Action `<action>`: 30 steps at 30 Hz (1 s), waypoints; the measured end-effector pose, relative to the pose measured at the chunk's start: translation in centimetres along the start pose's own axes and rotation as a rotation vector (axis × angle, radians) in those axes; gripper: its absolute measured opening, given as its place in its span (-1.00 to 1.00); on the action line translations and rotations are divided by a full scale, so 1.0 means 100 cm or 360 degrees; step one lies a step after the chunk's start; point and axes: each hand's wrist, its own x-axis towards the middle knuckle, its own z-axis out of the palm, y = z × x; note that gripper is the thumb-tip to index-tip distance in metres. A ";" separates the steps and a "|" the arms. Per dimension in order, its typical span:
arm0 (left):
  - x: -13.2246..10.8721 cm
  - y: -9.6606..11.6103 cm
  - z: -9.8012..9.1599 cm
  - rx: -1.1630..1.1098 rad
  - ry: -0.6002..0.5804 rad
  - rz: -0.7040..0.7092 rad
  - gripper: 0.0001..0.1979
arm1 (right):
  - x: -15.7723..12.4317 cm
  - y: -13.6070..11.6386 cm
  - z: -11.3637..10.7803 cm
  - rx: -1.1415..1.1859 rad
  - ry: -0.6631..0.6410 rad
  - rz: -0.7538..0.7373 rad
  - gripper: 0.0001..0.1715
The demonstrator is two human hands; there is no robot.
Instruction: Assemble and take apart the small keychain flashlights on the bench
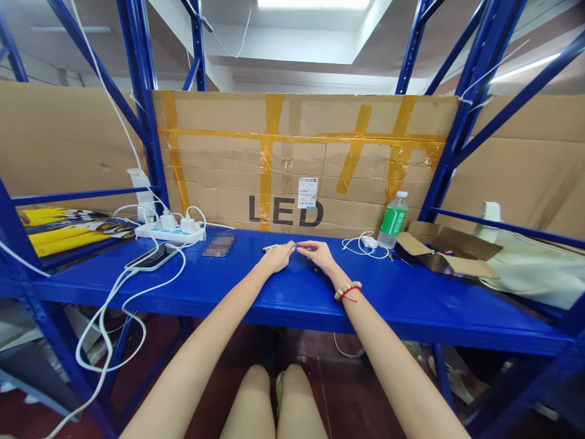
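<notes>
Above a blue surface (365,292), the left hand (278,257) and right hand (319,255), both nearly closed, pinch a small item (296,247), too tiny to identify, at their fingertips; behind, a cardboard panel (219,171) reads "LED" in black

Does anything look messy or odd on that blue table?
Yes, the white cables at the left: they droop in loose loops over the front edge of the blue table, where something might snag them. I see nothing spilled.
</notes>
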 end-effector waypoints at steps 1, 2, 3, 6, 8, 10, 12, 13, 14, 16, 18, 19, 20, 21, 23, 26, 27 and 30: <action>0.000 0.000 0.000 0.0002 0.0001 0.0003 -0.78 | 0.000 0.000 0.000 0.0002 -0.0003 -0.0001 -0.52; 0.000 0.000 0.000 0.0004 0.0002 0.0007 -0.78 | 0.000 0.000 0.000 0.0004 -0.0008 -0.0002 -0.52; 0.000 0.000 0.001 0.0007 0.0003 0.0012 -0.77 | -0.001 -0.001 0.000 0.0008 -0.0014 -0.0003 -0.51; 0.000 0.000 0.001 0.0016 0.0004 0.0019 -0.78 | -0.001 -0.001 0.000 0.0025 -0.0036 -0.0007 -0.50; 0.000 0.000 0.001 0.0027 0.0005 0.0023 -0.78 | -0.002 -0.002 0.000 0.0036 -0.0046 -0.0006 -0.50; -0.001 0.001 0.000 0.0042 0.0010 0.0028 -0.77 | -0.002 -0.002 0.001 0.0046 -0.0047 -0.0005 -0.50; -0.001 0.002 -0.001 0.0059 0.0019 0.0038 -0.77 | -0.001 -0.002 0.001 0.0056 -0.0045 -0.0007 -0.50; -0.002 0.002 -0.001 0.0068 0.0022 0.0044 -0.77 | -0.001 -0.002 0.001 0.0061 -0.0043 -0.0010 -0.50; -0.002 0.002 -0.002 0.0076 0.0023 0.0050 -0.77 | -0.001 -0.002 0.001 0.0066 -0.0042 -0.0012 -0.50; -0.003 0.003 -0.003 0.0090 0.0017 0.0060 -0.78 | -0.001 -0.002 0.001 0.0075 -0.0042 -0.0018 -0.50; -0.003 0.003 -0.003 0.0102 0.0006 0.0070 -0.79 | 0.000 -0.001 0.001 0.0082 -0.0041 -0.0026 -0.51; -0.003 0.003 -0.003 0.0106 0.0002 0.0076 -0.79 | 0.000 -0.001 0.001 0.0086 -0.0038 -0.0033 -0.51; -0.003 0.004 -0.004 0.0108 -0.0002 0.0081 -0.79 | 0.001 0.000 0.001 0.0090 -0.0036 -0.0040 -0.51; -0.003 0.004 -0.004 0.0109 -0.0004 0.0087 -0.80 | 0.001 0.000 0.001 0.0094 -0.0032 -0.0048 -0.51; -0.003 0.004 -0.004 0.0107 -0.0008 0.0099 -0.80 | 0.002 0.001 0.000 0.0101 -0.0028 -0.0062 -0.51; -0.003 0.004 -0.004 0.0099 -0.0009 0.0120 -0.80 | 0.002 0.001 0.000 0.0107 -0.0023 -0.0075 -0.52; -0.003 0.004 -0.005 0.0096 -0.0007 0.0127 -0.80 | 0.002 0.001 -0.001 0.0107 -0.0022 -0.0077 -0.53; -0.003 0.004 -0.005 0.0084 -0.0001 0.0138 -0.79 | 0.002 0.000 -0.002 0.0104 -0.0023 -0.0080 -0.53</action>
